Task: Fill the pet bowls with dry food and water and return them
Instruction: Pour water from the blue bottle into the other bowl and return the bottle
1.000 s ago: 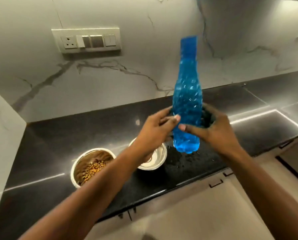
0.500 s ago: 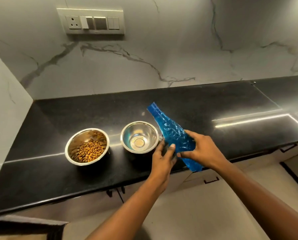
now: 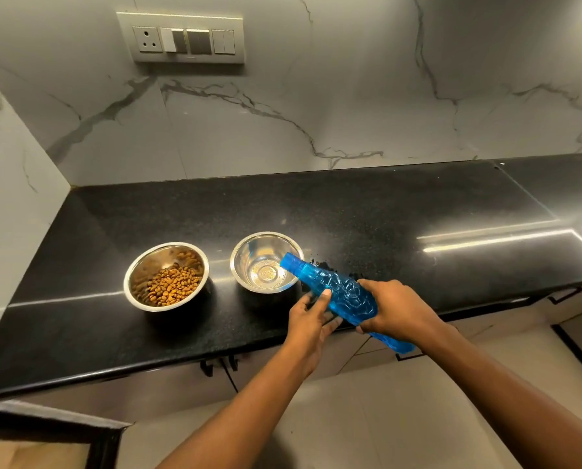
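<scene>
Two steel bowls stand on the black countertop. The left bowl holds brown dry food. The right bowl looks shiny inside; I cannot tell whether water lies in it. A blue textured bottle is tilted, its capped neck over the right bowl's rim and its base toward me. My right hand grips the bottle's body. My left hand rests against the bottle's lower side with fingers spread, just in front of the right bowl.
A marble wall with a socket and switch panel rises behind the counter, and a side wall closes the left end. Cabinet fronts with dark handles sit below the counter edge. Light floor tiles lie under my arms.
The bottle went from upright in front of me to tilted low, its neck now reaching over the right bowl's rim. Both hands came down with it. My view dropped toward the counter.
</scene>
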The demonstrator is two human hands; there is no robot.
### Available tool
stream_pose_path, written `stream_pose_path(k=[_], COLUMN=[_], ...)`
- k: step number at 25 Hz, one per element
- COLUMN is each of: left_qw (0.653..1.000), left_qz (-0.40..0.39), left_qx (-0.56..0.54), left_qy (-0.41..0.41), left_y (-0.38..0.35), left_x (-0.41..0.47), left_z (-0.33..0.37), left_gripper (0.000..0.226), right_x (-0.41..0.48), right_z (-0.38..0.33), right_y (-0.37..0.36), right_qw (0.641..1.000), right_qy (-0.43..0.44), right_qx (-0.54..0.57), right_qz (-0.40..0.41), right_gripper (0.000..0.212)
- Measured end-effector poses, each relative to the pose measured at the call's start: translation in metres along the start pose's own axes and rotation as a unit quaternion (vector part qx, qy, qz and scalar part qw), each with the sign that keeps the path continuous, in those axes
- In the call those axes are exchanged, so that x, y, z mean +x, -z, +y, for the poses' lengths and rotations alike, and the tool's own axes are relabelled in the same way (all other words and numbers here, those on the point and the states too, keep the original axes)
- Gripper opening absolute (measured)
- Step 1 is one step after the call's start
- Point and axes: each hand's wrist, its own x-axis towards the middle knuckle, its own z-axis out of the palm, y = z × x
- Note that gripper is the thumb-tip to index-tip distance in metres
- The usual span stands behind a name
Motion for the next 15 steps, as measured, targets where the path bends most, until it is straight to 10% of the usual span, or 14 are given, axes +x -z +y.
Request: stream_pose_path(k=[15], left_qw=[1.0], left_qz=[-0.001], left_qx=[-0.019], left_qy=[0.024], left_y=[-0.001], left_x=[0.008], left_z=[-0.004], left_gripper=[0.035], right_x=[0.001], right_z=[-0.012], right_y=[0.013], right_qw=[0.996], right_qy=[-0.026], right_qx=[-0.083], right_qz=[-0.018], right_gripper=[0.073])
